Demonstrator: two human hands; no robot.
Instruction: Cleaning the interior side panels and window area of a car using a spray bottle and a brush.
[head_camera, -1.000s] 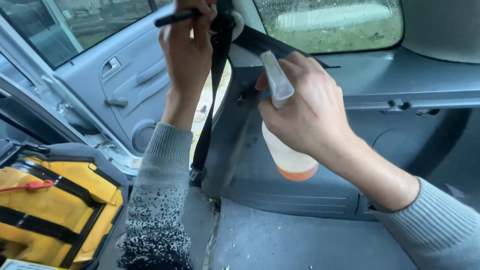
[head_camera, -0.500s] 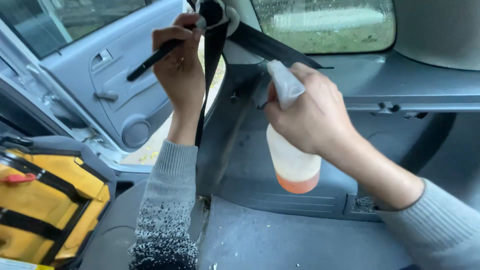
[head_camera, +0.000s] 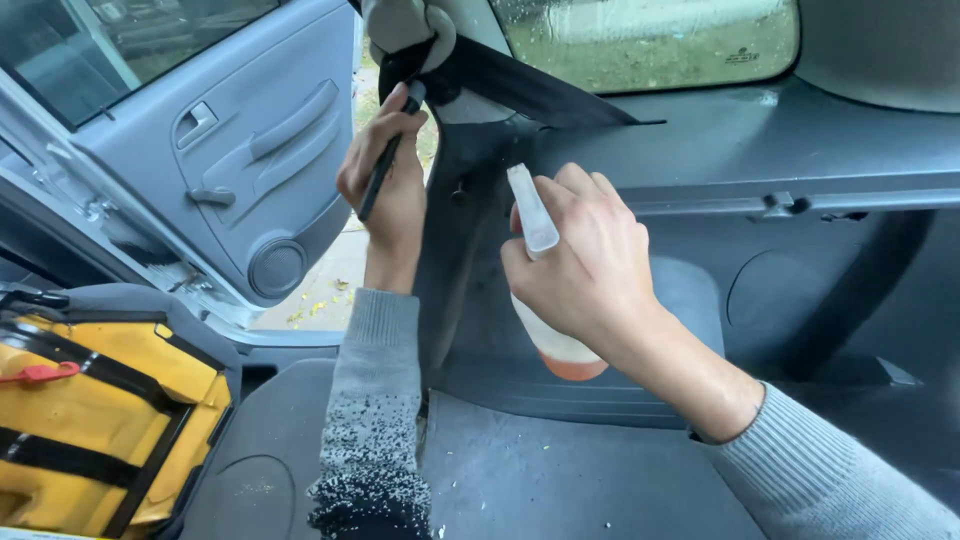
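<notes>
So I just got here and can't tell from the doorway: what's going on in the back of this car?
A person is working inside the car's rear, by the open door. The left hand is raised to the seat belt at the pillar and holds a thin black tool. The right hand grips a spray bottle, nozzle up, in front of the dark side panel. A yellow bag sits at the lower left.
</notes>
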